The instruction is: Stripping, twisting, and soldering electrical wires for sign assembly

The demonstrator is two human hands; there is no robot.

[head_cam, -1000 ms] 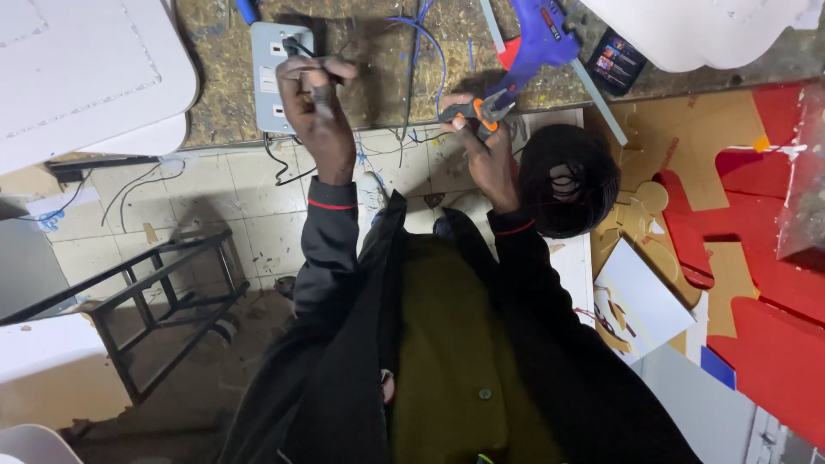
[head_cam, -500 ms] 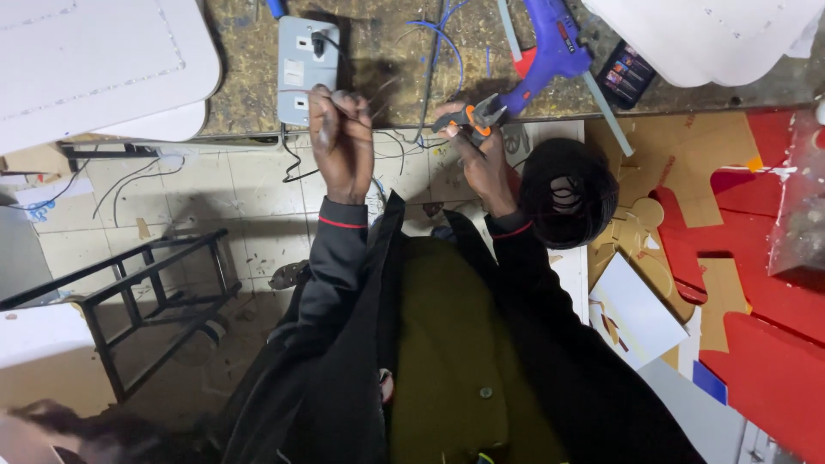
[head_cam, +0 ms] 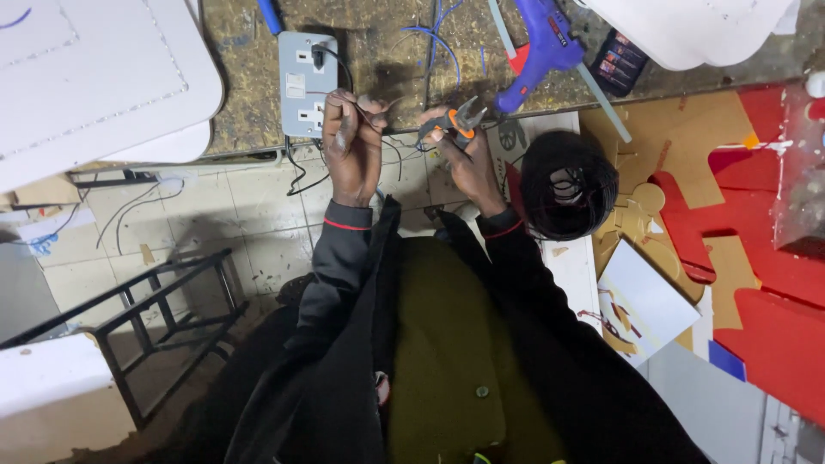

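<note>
My left hand (head_cam: pixel 352 146) is closed around a thin dark wire (head_cam: pixel 388 142) that loops down off the bench edge. It hovers just below a grey double wall socket (head_cam: pixel 307 82) lying on the worn wooden bench (head_cam: pixel 404 51). My right hand (head_cam: pixel 460 155) grips small pliers (head_cam: pixel 455 120) with orange handles, jaws pointing up and right, close to the wire's end. The two hands sit about a hand's width apart. A black plug lead runs from the socket down over the bench edge.
A blue glue gun (head_cam: pixel 546 47) lies on the bench beside blue wires (head_cam: pixel 443 34). A black wig-like bundle (head_cam: pixel 567 185) rests to the right on a white board. Red and brown cardboard cutouts (head_cam: pixel 739 215) lie at right. White foam sheet (head_cam: pixel 94 77) at left; black metal frame (head_cam: pixel 146 318) on the tiled floor.
My left hand came down from the socket toward the bench edge with the wire. The right hand with the pliers moved closer to it.
</note>
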